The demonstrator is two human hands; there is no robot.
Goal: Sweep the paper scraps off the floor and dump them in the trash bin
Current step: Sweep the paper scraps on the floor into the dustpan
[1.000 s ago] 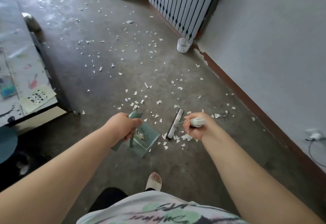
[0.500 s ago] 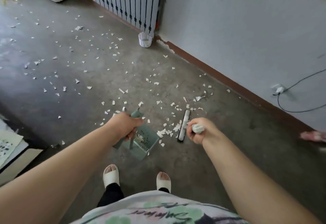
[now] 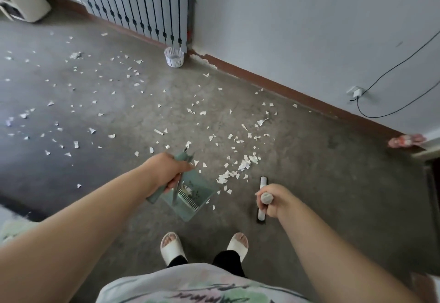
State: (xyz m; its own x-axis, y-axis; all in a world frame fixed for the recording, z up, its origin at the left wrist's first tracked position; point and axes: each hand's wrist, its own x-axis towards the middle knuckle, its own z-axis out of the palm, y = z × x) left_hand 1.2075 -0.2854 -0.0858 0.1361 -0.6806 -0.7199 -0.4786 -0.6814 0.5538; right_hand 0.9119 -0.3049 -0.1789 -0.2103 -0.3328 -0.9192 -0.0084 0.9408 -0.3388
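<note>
White paper scraps [image 3: 240, 164] litter the grey concrete floor, thickest in a small heap just ahead of me and spread thinly to the left and far side. My left hand [image 3: 166, 171] grips the handle of a teal dustpan [image 3: 190, 195], whose pan sits low near the floor with a few scraps inside. My right hand [image 3: 271, 199] holds the white top of a broom handle; the narrow white broom head [image 3: 262, 197] lies on the floor under it, right of the heap. A small white slotted bin [image 3: 174, 57] stands by the wall under the radiator.
A blue-white radiator [image 3: 138, 4] lines the far wall, with a brown skirting board [image 3: 285, 90] running right. A black cable [image 3: 392, 109] hangs from a wall plug. A white appliance [image 3: 21, 0] stands top left. My sandalled feet [image 3: 171, 248] are below the dustpan.
The view has swung to the right. The broom head has drawn back to the right, away from the heap of scraps. The dustpan stays in my left hand.
</note>
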